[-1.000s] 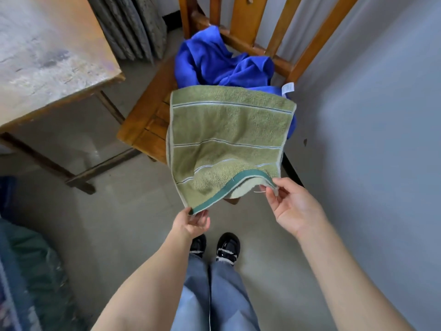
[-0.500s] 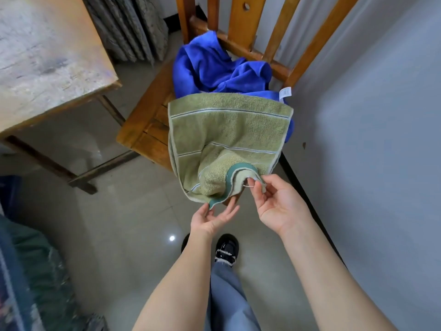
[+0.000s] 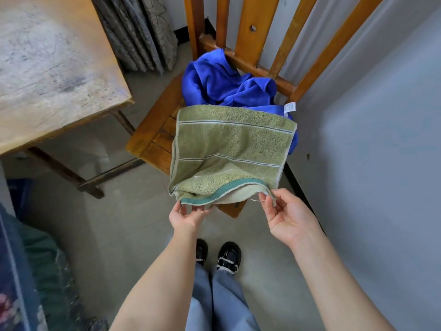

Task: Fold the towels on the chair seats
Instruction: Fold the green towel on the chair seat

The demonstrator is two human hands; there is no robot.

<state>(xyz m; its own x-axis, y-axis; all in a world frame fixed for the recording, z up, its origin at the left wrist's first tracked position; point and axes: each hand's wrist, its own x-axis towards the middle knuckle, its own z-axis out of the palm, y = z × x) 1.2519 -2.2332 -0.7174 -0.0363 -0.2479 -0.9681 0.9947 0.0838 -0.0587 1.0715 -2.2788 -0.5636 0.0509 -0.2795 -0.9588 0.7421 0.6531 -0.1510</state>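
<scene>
We see the front of the chair (image 3: 152, 137) seat hidden under the green towel (image 3: 229, 149), which also covers part of the crumpled blue towel (image 3: 222, 84) behind it. Olive, pale-striped and teal-hemmed, the green towel lies doubled over the seat's front edge. The left hand (image 3: 188, 216) and right hand (image 3: 286, 218) pinch its near corners.

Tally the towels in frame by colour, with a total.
green towel: 1
blue towel: 1
Total: 2
</scene>
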